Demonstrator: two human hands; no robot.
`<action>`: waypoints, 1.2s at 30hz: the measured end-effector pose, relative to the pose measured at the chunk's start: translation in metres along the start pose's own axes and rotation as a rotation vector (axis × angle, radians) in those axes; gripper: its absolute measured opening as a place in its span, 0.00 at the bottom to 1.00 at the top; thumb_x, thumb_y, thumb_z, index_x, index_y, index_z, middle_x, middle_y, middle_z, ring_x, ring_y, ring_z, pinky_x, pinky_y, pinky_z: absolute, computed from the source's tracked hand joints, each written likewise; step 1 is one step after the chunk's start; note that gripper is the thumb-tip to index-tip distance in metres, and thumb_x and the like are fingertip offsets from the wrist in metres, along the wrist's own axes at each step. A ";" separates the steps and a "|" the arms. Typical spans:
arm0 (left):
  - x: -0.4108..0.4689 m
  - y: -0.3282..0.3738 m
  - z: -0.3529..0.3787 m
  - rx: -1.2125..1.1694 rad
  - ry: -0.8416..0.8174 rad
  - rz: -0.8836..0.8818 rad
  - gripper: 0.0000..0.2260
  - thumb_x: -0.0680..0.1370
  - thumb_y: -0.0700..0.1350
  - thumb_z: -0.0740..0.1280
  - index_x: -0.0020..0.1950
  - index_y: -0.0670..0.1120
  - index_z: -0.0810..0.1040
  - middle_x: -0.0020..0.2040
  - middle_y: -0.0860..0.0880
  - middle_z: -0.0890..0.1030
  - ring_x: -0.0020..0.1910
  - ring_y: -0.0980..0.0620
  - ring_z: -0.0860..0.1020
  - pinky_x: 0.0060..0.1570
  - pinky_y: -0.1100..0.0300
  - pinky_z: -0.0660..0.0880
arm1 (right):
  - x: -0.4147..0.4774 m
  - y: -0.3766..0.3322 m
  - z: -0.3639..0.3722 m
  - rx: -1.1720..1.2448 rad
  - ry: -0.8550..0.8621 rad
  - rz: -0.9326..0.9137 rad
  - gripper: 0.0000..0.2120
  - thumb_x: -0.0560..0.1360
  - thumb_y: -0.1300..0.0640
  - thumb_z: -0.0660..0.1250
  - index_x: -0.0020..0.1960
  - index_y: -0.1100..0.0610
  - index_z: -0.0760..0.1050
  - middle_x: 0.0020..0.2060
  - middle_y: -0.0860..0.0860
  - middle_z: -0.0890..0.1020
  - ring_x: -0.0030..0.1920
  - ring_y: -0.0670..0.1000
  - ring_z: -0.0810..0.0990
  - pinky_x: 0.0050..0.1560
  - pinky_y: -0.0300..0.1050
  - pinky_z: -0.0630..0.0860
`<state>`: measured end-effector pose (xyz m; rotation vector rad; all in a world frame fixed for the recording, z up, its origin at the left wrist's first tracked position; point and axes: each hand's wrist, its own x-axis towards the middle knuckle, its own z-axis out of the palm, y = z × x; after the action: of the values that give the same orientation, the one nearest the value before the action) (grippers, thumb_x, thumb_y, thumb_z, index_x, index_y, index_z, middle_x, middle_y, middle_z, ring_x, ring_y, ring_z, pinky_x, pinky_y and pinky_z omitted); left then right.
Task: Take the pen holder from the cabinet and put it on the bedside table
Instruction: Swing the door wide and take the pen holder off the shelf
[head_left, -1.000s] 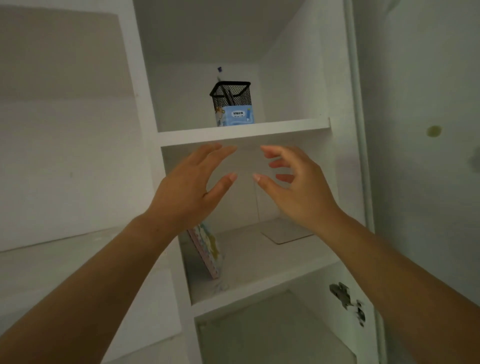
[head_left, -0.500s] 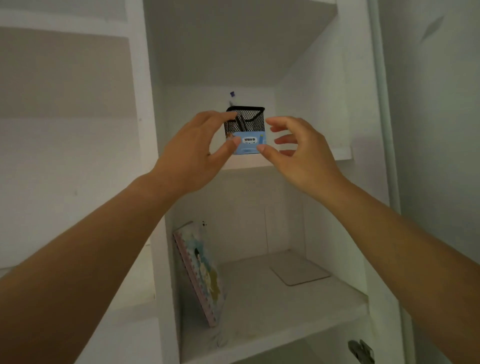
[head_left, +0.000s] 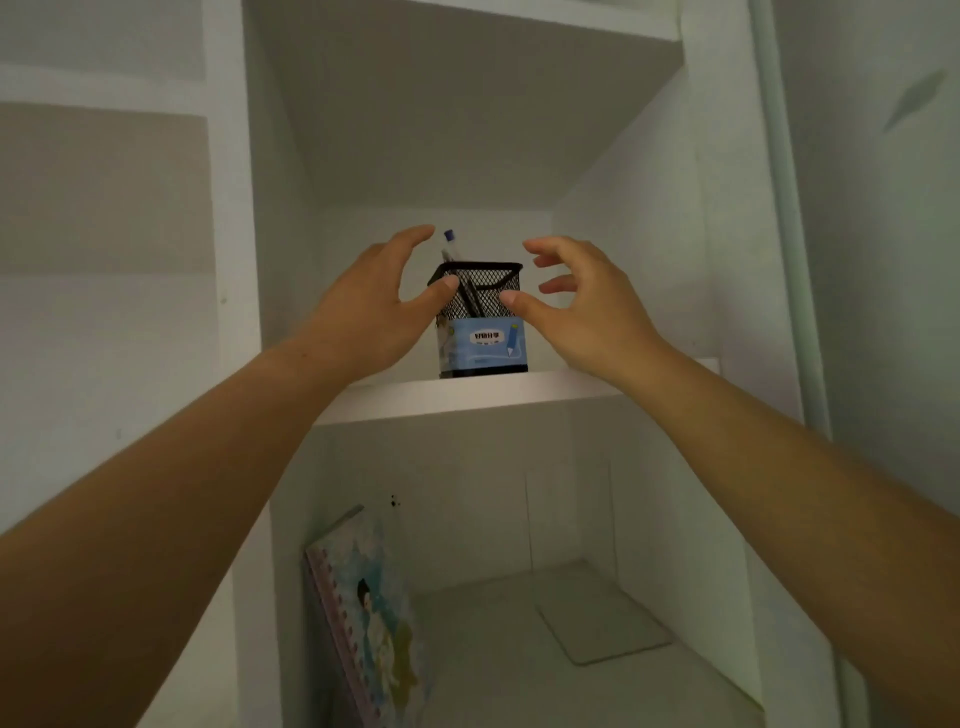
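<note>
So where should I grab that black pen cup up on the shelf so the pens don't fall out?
Hold the pen holder by its flat mesh side walls, left hand on one, right hand on the other, coming from the front. It stands upright on the shelf with a pen poking out the top, so squeeze the sides and keep it level.

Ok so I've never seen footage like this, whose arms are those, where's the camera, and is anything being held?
No machine here: a person's two bare arms, filmed by a camera worn on their head. The left hand and right hand are spread open either side of a black mesh pen holder standing on the cabinet's upper shelf, pens inside. Nothing is gripped yet. Below, a notebook leans against the side wall; a flat pad lies further right.
</note>
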<state>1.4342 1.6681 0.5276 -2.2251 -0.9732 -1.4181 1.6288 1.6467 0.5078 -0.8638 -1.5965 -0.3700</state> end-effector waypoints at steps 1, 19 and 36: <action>0.005 0.000 0.000 -0.002 -0.005 -0.012 0.25 0.77 0.57 0.58 0.72 0.54 0.58 0.70 0.46 0.66 0.66 0.47 0.66 0.59 0.57 0.63 | 0.005 0.000 0.001 0.000 -0.016 -0.002 0.25 0.71 0.49 0.69 0.66 0.52 0.67 0.60 0.51 0.72 0.51 0.47 0.74 0.43 0.28 0.67; 0.003 -0.012 0.007 -0.310 -0.056 -0.109 0.23 0.76 0.59 0.56 0.71 0.60 0.59 0.69 0.53 0.67 0.65 0.55 0.68 0.57 0.61 0.63 | 0.027 0.003 0.025 0.052 -0.153 -0.074 0.24 0.65 0.54 0.75 0.59 0.52 0.72 0.52 0.48 0.76 0.52 0.46 0.74 0.50 0.36 0.73; 0.005 -0.015 0.008 -0.346 -0.007 -0.100 0.22 0.77 0.58 0.56 0.70 0.59 0.62 0.68 0.52 0.69 0.64 0.55 0.68 0.55 0.60 0.64 | 0.033 -0.009 0.019 -0.037 -0.183 -0.080 0.16 0.67 0.55 0.74 0.53 0.52 0.74 0.48 0.46 0.78 0.48 0.43 0.75 0.44 0.28 0.70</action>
<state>1.4305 1.6854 0.5269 -2.4522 -0.9097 -1.7379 1.6091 1.6639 0.5365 -0.8847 -1.8020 -0.3871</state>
